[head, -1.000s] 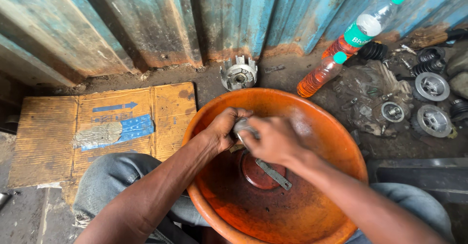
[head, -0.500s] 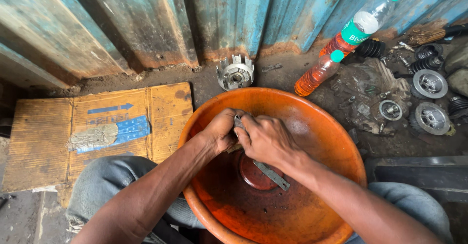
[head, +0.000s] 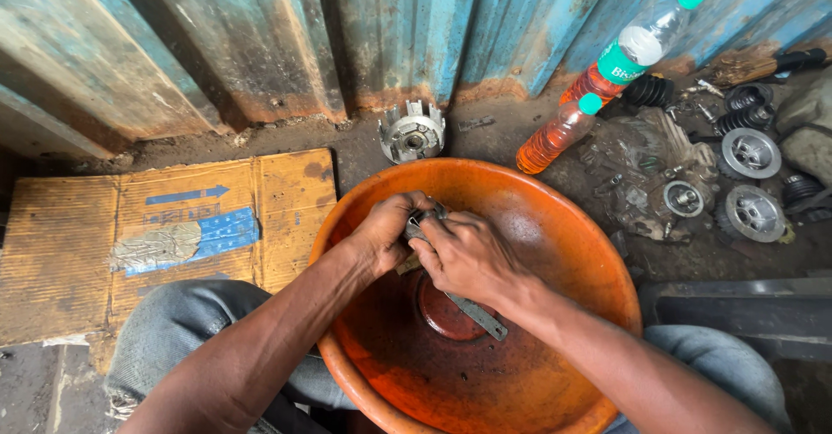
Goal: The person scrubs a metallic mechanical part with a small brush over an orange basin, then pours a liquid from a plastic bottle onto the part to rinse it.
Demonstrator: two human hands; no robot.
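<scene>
Hands [head: 433, 243] shifted slightly leftward, both closed on small metal part [head: 422, 220] over orange basin [head: 555, 217]; blue-labelled cardboard [head: 173, 226] left of them.

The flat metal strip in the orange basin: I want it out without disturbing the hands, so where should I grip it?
Grip the flat metal strip at its free lower-right end, coming from above and the right. Its upper end runs under the right hand, while the free end lies clear on the basin floor.
</scene>
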